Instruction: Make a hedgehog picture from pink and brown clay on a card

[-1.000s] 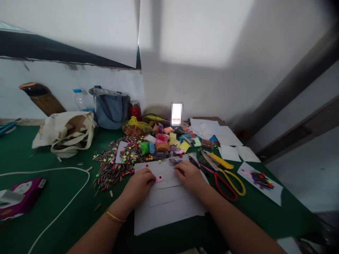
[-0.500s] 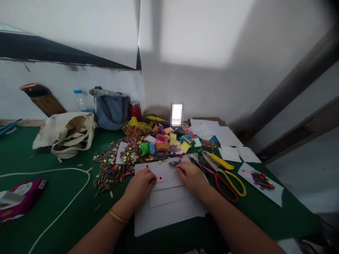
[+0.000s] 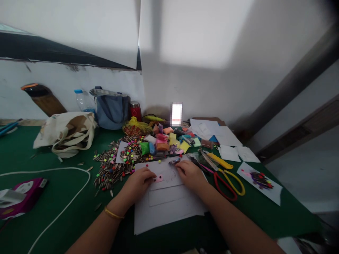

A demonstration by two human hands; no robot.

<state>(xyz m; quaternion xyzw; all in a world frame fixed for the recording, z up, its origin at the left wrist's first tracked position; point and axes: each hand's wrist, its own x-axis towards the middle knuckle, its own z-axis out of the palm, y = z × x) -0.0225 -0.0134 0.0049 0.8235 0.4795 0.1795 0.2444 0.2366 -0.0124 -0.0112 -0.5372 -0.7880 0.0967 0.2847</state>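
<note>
White paper sheets (image 3: 169,211) with drawn lines lie in front of me. On the top sheet sits a small flat pink piece (image 3: 159,178) with a black dot, perhaps clay. My left hand (image 3: 140,181) rests at its left end, thumb and fingers drawn together; whatever they pinch is hidden. My right hand (image 3: 191,175) lies on the sheet's right side with its fingertips closed. Beside those fingertips is a small dark, shiny bit (image 3: 174,162), too blurred to name. Faint pencil marks show between the hands. A red pom-pom (image 3: 147,165) sits at the paper's top edge.
Striped sunflower seeds (image 3: 107,176) mixed with coloured pom-poms are heaped at left. Coloured clay packets (image 3: 162,146) lie behind the paper. Red-and-yellow scissors (image 3: 230,183), a yellow cutter (image 3: 220,161) and a decorated card (image 3: 261,181) are on the right. A white cable (image 3: 65,208) curves at left.
My left hand has shifted slightly left, and more of the pink piece shows. My right hand has barely moved.
</note>
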